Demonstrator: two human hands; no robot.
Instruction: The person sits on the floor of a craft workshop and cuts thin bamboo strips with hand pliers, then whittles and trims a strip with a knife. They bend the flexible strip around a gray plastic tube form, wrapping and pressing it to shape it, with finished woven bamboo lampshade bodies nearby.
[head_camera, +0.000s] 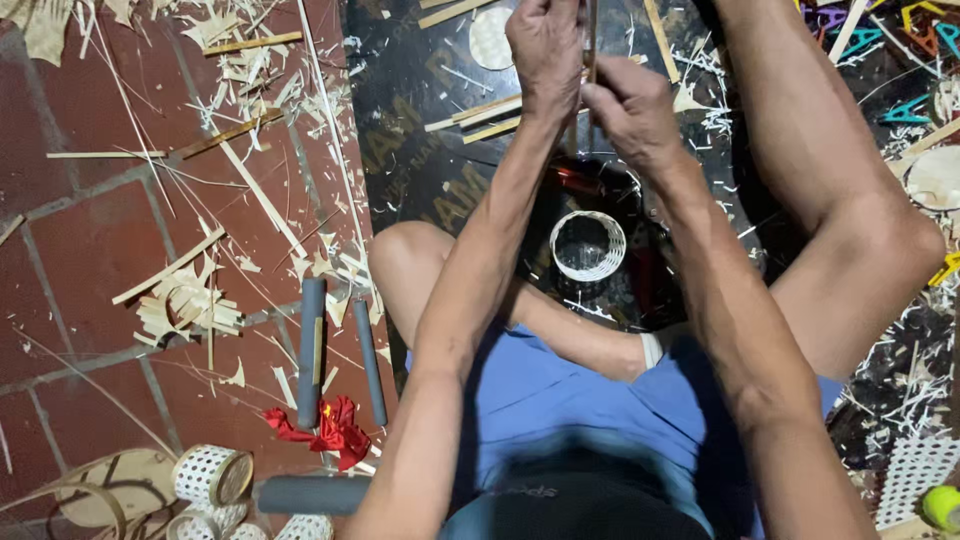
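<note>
Seated on the floor, both hands are raised. The left hand (545, 50) and right hand (630, 110) each pinch a thin bamboo strip (592, 40): light, springy, probably splintery, best held near its middle.

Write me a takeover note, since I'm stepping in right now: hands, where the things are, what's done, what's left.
Left hand and right hand are raised together, both pinching a thin bamboo strip. A small woven ring sits on the dark mat between the legs. Finished woven cylinders lie on the brick floor beside grey tubes. Done: several cylinders. Left: the ring is only a low band.
</note>
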